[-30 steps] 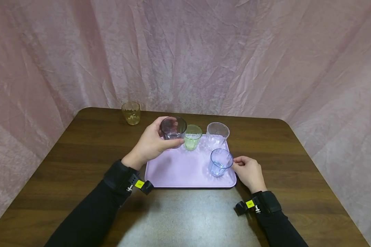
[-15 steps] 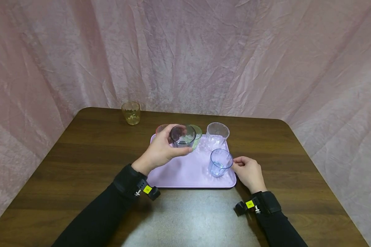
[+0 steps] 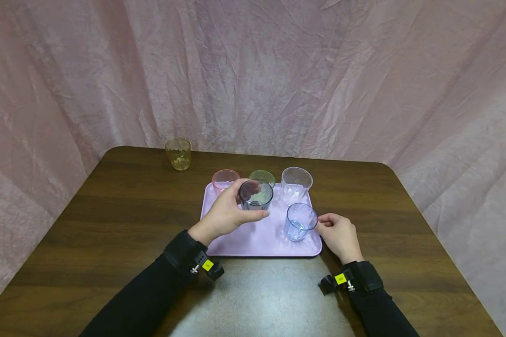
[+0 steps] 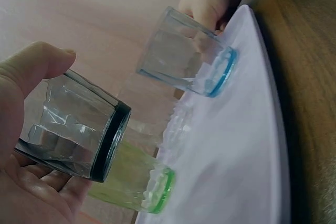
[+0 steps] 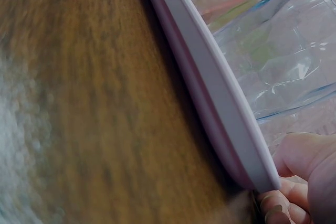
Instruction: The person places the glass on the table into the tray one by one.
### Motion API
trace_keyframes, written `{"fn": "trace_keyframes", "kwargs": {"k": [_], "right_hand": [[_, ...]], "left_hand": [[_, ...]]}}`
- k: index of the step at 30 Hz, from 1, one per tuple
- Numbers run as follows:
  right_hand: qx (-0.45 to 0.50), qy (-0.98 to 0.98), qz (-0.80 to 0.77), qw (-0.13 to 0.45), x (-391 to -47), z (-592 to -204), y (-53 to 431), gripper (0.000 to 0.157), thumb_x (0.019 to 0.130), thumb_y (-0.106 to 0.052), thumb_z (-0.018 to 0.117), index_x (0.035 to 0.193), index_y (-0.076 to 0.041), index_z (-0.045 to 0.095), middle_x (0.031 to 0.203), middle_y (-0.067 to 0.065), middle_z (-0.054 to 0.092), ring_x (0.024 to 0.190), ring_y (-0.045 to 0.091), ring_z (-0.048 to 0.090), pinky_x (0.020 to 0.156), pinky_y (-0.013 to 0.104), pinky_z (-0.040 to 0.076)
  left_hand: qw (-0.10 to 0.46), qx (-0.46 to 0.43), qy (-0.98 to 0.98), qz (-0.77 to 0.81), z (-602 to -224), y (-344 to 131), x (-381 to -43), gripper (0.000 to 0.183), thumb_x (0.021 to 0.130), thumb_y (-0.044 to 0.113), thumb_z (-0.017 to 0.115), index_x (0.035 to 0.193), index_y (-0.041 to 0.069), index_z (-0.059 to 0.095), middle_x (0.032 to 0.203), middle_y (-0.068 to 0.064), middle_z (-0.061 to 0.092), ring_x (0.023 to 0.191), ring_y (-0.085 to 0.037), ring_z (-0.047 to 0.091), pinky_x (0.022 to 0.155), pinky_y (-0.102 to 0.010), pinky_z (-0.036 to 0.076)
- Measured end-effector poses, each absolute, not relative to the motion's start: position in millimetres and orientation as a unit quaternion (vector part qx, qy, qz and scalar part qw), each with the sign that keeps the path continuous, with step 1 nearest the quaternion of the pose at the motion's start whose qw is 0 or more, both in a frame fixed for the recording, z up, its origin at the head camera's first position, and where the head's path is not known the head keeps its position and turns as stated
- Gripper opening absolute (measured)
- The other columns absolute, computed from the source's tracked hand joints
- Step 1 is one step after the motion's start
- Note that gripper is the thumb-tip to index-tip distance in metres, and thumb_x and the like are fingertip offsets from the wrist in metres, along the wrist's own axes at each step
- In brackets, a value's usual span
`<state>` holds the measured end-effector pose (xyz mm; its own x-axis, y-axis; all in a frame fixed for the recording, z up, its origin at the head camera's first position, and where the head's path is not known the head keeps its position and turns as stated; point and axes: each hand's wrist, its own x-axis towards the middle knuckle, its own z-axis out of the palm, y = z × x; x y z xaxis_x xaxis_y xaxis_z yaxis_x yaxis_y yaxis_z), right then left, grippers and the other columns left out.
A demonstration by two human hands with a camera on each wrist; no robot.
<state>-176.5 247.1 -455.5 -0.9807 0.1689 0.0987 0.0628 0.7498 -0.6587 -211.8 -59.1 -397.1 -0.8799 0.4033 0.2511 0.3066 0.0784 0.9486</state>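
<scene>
My left hand (image 3: 227, 216) grips a dark grey tumbler (image 3: 256, 195), thumb on the near side and fingers round the far side. The left wrist view shows the tumbler's dark base (image 4: 111, 142) raised off the lilac tray (image 3: 253, 241). At the tray's right edge, my right hand (image 3: 340, 236) pinches the rim, with the thumb over it and the fingers curled below in the right wrist view. Beside that hand a blue tumbler (image 3: 297, 229) stands upright on the tray. Along the tray's back stand a pink-red tumbler (image 3: 225, 178), a green one partly hidden, and a clear tumbler (image 3: 296, 180).
A yellow tumbler (image 3: 179, 154) stands on the wooden table (image 3: 122, 210) at the back left, off the tray. Pink cloth (image 3: 253, 79) hangs behind the table. A bright glare lies on the table before the tray.
My left hand has moved right and nearer with the grey tumbler, uncovering the pink-red tumbler. The right hand, the tray and the other tumblers keep their places.
</scene>
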Motion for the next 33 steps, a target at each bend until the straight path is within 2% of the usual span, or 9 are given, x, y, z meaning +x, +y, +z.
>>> {"fn": "trace_keyframes", "kwargs": {"k": [3, 7, 11, 17, 25, 33], "right_hand": [[-0.064, -0.933, 0.347, 0.075, -177.0, -455.9, 247.2, 0.015, 0.09, -0.02, 0.072, 0.095, -0.007, 0.074, 0.078, 0.004, 0.068, 0.07, 0.02, 0.058, 0.06, 0.03, 0.047], [-0.063, -0.932, 0.347, 0.078, -176.6, -456.4, 247.0, 0.015, 0.089, -0.02, 0.072, 0.094, -0.007, 0.075, 0.078, 0.004, 0.068, 0.07, 0.019, 0.058, 0.06, 0.03, 0.047], [-0.062, -0.932, 0.347, 0.079, -176.2, -456.2, 246.9, 0.015, 0.089, -0.02, 0.072, 0.094, -0.006, 0.074, 0.078, 0.004, 0.068, 0.07, 0.02, 0.058, 0.06, 0.03, 0.047], [-0.062, -0.932, 0.348, 0.078, -176.2, -456.6, 246.8, 0.014, 0.09, -0.02, 0.071, 0.094, -0.007, 0.074, 0.078, 0.004, 0.068, 0.07, 0.02, 0.057, 0.061, 0.031, 0.047], [-0.061, -0.932, 0.347, 0.081, -176.4, -458.6, 247.4, 0.014, 0.09, -0.02, 0.072, 0.094, -0.007, 0.074, 0.077, 0.004, 0.067, 0.069, 0.019, 0.057, 0.06, 0.031, 0.047], [-0.055, -0.933, 0.344, 0.087, -176.6, -458.2, 247.1, 0.014, 0.089, -0.02, 0.072, 0.093, -0.007, 0.075, 0.076, 0.003, 0.068, 0.068, 0.019, 0.057, 0.059, 0.03, 0.047]], "left_hand": [[0.042, 0.244, 0.729, 0.638, -401.1, -56.4, -211.7, 0.067, 0.073, 0.01, 0.089, 0.128, 0.001, 0.051, 0.123, -0.014, 0.058, 0.109, -0.027, 0.056, 0.094, -0.042, 0.046], [0.042, 0.251, 0.715, 0.651, -401.5, -51.8, -207.8, 0.068, 0.073, 0.002, 0.087, 0.129, -0.005, 0.049, 0.125, -0.021, 0.056, 0.113, -0.033, 0.052, 0.1, -0.051, 0.041], [0.044, 0.255, 0.714, 0.651, -390.4, -48.0, -196.2, 0.066, 0.073, -0.006, 0.084, 0.128, -0.01, 0.048, 0.123, -0.024, 0.054, 0.111, -0.034, 0.053, 0.1, -0.055, 0.04], [0.052, 0.248, 0.721, 0.645, -388.6, -45.5, -188.0, 0.065, 0.075, -0.006, 0.083, 0.129, -0.012, 0.047, 0.123, -0.022, 0.054, 0.109, -0.031, 0.054, 0.098, -0.054, 0.042], [0.042, 0.246, 0.74, 0.624, -431.0, -40.1, -204.9, 0.069, 0.072, 0.007, 0.089, 0.129, 0.0, 0.051, 0.122, -0.012, 0.058, 0.108, -0.024, 0.057, 0.096, -0.046, 0.046], [0.05, 0.244, 0.74, 0.624, -443.4, -36.4, -207.1, 0.071, 0.072, 0.006, 0.089, 0.13, 0.0, 0.049, 0.126, -0.014, 0.056, 0.112, -0.025, 0.055, 0.1, -0.044, 0.044]]}}
